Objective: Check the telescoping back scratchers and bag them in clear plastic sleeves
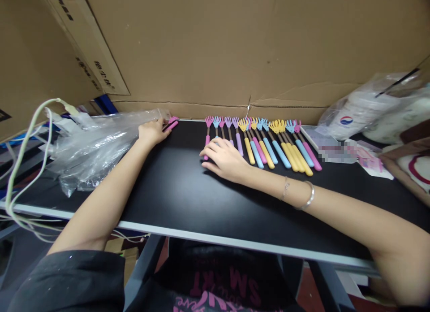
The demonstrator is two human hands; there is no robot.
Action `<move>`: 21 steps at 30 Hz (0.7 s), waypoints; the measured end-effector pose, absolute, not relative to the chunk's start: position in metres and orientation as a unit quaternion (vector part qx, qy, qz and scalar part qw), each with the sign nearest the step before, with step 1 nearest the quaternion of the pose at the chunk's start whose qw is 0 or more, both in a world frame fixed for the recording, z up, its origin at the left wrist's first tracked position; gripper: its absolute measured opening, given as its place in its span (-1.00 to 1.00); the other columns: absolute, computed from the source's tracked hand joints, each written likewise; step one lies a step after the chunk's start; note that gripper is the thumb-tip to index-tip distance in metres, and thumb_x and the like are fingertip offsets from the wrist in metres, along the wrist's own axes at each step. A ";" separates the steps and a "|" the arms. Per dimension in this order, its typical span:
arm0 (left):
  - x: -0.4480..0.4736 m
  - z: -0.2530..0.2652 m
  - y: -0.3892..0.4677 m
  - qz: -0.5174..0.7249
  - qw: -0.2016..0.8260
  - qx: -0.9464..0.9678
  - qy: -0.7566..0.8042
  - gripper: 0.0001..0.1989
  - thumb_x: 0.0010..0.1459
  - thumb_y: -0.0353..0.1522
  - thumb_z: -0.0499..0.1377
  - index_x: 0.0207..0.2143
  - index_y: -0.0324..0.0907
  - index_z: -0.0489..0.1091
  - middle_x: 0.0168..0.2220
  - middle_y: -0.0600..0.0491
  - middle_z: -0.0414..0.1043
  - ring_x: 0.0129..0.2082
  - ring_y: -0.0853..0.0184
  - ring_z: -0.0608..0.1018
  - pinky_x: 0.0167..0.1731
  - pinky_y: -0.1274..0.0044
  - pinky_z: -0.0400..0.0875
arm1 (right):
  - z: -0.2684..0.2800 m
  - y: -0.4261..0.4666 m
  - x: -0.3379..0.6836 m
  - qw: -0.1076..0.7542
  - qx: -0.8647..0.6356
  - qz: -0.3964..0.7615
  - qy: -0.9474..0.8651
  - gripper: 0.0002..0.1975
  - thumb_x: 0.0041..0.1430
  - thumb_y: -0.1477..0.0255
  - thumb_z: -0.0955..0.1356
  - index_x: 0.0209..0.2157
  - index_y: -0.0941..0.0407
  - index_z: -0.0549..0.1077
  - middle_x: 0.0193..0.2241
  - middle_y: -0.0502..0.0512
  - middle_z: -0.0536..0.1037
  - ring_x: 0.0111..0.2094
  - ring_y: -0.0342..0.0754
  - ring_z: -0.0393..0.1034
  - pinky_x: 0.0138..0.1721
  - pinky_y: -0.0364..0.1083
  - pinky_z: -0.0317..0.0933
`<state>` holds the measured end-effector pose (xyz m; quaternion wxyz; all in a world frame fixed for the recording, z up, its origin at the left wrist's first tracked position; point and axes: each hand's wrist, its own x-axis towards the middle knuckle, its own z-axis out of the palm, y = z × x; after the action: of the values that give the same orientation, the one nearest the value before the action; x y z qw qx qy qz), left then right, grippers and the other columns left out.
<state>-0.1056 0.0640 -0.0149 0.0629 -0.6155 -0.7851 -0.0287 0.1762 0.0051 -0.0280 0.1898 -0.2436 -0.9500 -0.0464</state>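
Observation:
My left hand [152, 132] reaches to the back of the table beside the plastic bags, its fingers closed on a pink back scratcher [172, 125]. That scratcher's small hand-shaped head and part of its handle show past my fingertips. My right hand [225, 158] lies over the left end of a row of back scratchers [276, 151], fingers stretched out and touching the handles. At that end, a pink back scratcher [207, 137] is partly under my fingers. The row has pink, blue, purple and yellow handles, with the hand-shaped heads toward the cardboard.
Clear plastic bags [101, 137] are heaped at left near a pale cable [11, 186]. A cardboard wall [215, 47] borders the black table [178, 191]. To the right stand a bagged Pepsi cup [352, 114] and a flat packet [336, 148].

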 end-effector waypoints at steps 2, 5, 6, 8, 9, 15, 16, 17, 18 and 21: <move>-0.102 -0.016 0.065 -0.029 0.066 -0.610 -0.789 -0.48 0.24 -0.14 0.00 0.17 -0.18 0.27 0.08 -0.26 0.43 0.04 -0.11 0.49 -0.04 0.18 0.39 | -0.029 -0.014 0.185 0.212 -0.209 -0.023 -0.955 -0.74 0.31 0.31 0.28 -0.11 0.17 0.48 -0.12 0.18 0.54 0.04 0.10 0.24 0.10 0.08 0.06; -0.097 -0.017 0.065 -0.032 0.059 -0.605 -0.793 -0.49 0.22 -0.21 0.02 0.17 -0.24 0.25 0.08 -0.31 0.42 0.04 -0.10 0.50 -0.03 0.20 0.39 | -0.031 -0.040 0.203 0.199 -0.164 -0.005 -0.966 -0.73 0.28 0.32 0.32 -0.08 0.18 0.46 -0.15 0.17 0.55 0.03 0.09 0.27 0.14 0.10 0.06; -0.095 -0.017 0.064 -0.035 0.055 -0.605 -0.793 -0.49 0.21 -0.22 0.02 0.17 -0.26 0.25 0.08 -0.32 0.41 0.03 -0.10 0.50 -0.04 0.21 0.39 | -0.032 -0.046 0.209 0.196 -0.158 -0.002 -0.968 -0.72 0.27 0.32 0.32 -0.07 0.19 0.45 -0.16 0.17 0.55 0.02 0.08 0.28 0.13 0.09 0.09; -0.090 -0.017 0.063 -0.040 0.050 -0.608 -0.791 -0.48 0.21 -0.24 0.02 0.17 -0.29 0.23 0.09 -0.34 0.40 0.03 -0.11 0.51 -0.05 0.21 0.40 | -0.031 -0.052 0.223 0.195 -0.159 -0.002 -0.968 -0.72 0.28 0.33 0.32 -0.06 0.20 0.44 -0.16 0.18 0.55 0.01 0.09 0.29 0.10 0.07 0.14; -0.088 -0.018 0.063 -0.043 0.048 -0.612 -0.788 -0.49 0.21 -0.25 0.02 0.17 -0.30 0.22 0.10 -0.34 0.39 0.02 -0.10 0.51 -0.05 0.21 0.40 | -0.030 -0.052 0.229 0.198 -0.163 -0.004 -0.966 -0.72 0.29 0.34 0.31 -0.05 0.21 0.43 -0.15 0.19 0.54 0.02 0.09 0.28 0.07 0.06 0.17; -0.070 -0.022 0.062 -0.090 0.024 -0.673 -0.734 -0.56 0.29 -0.14 -0.01 0.13 -0.16 0.24 0.08 -0.18 0.44 0.01 0.02 0.52 -0.05 0.31 0.41 | -0.013 -0.032 0.256 0.234 -0.225 0.051 -0.945 -0.78 0.33 0.42 0.24 -0.07 0.15 0.41 -0.14 0.21 0.52 -0.05 0.05 0.31 -0.03 0.05 0.24; -0.065 -0.023 0.062 -0.122 0.012 -0.691 -0.712 -0.56 0.29 -0.12 -0.01 0.11 -0.15 0.25 0.07 -0.16 0.44 0.00 0.05 0.52 -0.05 0.33 0.41 | -0.010 -0.027 0.259 0.250 -0.237 0.066 -0.936 -0.79 0.33 0.42 0.23 -0.07 0.14 0.41 -0.15 0.20 0.52 -0.07 0.05 0.32 -0.04 0.06 0.24; -0.059 -0.022 0.061 -0.164 -0.002 -0.709 -0.686 -0.57 0.29 -0.12 0.00 0.09 -0.16 0.26 0.06 -0.14 0.45 -0.02 0.08 0.53 -0.05 0.35 0.40 | -0.007 -0.022 0.261 0.268 -0.249 0.080 -0.927 -0.79 0.33 0.41 0.23 -0.09 0.13 0.41 -0.17 0.19 0.52 -0.09 0.04 0.32 -0.05 0.06 0.23; -0.052 -0.021 0.060 -0.213 -0.018 -0.724 -0.655 -0.59 0.29 -0.14 0.02 0.07 -0.17 0.28 0.04 -0.13 0.46 -0.04 0.13 0.53 -0.06 0.37 0.40 | -0.005 -0.018 0.263 0.288 -0.262 0.095 -0.916 -0.80 0.33 0.40 0.22 -0.10 0.12 0.41 -0.19 0.18 0.52 -0.10 0.04 0.33 -0.05 0.07 0.23; -0.027 -0.014 0.052 -0.354 -0.095 -0.747 -0.555 -0.66 0.26 -0.21 0.08 0.00 -0.21 0.31 -0.10 -0.07 0.49 -0.23 0.32 0.52 -0.20 0.51 0.41 | -0.003 -0.007 0.267 0.337 -0.308 0.160 -0.875 -0.80 0.32 0.36 0.22 -0.15 0.10 0.43 -0.25 0.14 0.51 -0.16 0.02 0.37 -0.06 0.07 0.24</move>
<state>-0.0269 0.0518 -0.0144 -0.0953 -0.7465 -0.5555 -0.3537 0.2672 -0.0071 -0.0031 0.3370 -0.3076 -0.8754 0.1598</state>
